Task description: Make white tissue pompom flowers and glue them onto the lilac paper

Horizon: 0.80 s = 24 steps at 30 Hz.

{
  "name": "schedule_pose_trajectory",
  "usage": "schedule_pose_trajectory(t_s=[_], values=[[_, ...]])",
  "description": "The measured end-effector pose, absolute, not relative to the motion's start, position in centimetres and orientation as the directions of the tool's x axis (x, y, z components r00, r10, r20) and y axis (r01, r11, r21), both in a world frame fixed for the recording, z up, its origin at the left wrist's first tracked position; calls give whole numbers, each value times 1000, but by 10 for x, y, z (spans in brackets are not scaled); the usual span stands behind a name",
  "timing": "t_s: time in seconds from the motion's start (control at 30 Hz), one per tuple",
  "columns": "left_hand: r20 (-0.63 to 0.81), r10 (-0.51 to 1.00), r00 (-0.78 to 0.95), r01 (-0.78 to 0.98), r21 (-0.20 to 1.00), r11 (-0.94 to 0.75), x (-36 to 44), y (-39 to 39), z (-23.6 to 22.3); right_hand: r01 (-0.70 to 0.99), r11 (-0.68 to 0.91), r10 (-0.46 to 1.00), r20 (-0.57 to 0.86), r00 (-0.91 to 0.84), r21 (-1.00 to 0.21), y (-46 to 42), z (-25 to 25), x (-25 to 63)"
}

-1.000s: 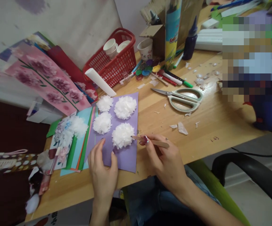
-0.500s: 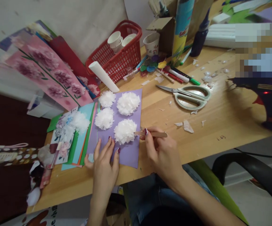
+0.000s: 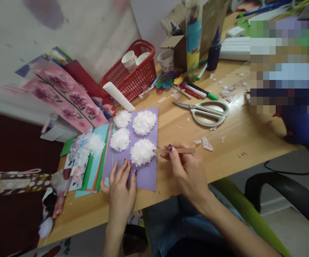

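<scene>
My left hand (image 3: 121, 189) lies with fingers spread on a purple sheet of paper (image 3: 146, 178), near its lower left. On this sheet sit several fluffy white paper flowers; the nearest flower (image 3: 143, 152) is just beyond my left fingertips. In a pinch grip, my right hand (image 3: 190, 171) holds a slim, flat-looking brown stick (image 3: 185, 150) with a dark tip. The tip is at the right edge of the nearest flower; whether it touches I cannot tell. Scissors (image 3: 209, 111) with pale green handles lie beyond my right hand.
Coloured papers (image 3: 91, 180) and a small bouquet (image 3: 86, 146) lie at left. A red basket (image 3: 143, 80) of paper cups stands behind. Markers (image 3: 197, 89), paper scraps (image 3: 206, 143) and pearl beads (image 3: 225, 92) are scattered about. A dark blue glue gun (image 3: 301, 125) stands at right.
The camera view has shifted slightly. My right hand and the brown stick have drawn a little to the right, while my left hand stays on the purple paper.
</scene>
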<state>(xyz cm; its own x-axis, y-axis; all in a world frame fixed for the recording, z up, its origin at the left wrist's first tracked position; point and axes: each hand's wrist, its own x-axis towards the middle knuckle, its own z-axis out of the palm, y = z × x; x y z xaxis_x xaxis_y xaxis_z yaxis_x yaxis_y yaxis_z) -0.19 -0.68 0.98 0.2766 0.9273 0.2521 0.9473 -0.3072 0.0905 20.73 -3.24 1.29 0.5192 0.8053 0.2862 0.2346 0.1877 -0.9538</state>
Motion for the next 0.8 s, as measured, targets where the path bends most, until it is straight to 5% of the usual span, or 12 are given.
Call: schedule_pose_trajectory(t_s=[0.8], values=[[287,870,400,903,38,-427,-8,-6,8,553,185,887,380,262,-813,-27,24,207]])
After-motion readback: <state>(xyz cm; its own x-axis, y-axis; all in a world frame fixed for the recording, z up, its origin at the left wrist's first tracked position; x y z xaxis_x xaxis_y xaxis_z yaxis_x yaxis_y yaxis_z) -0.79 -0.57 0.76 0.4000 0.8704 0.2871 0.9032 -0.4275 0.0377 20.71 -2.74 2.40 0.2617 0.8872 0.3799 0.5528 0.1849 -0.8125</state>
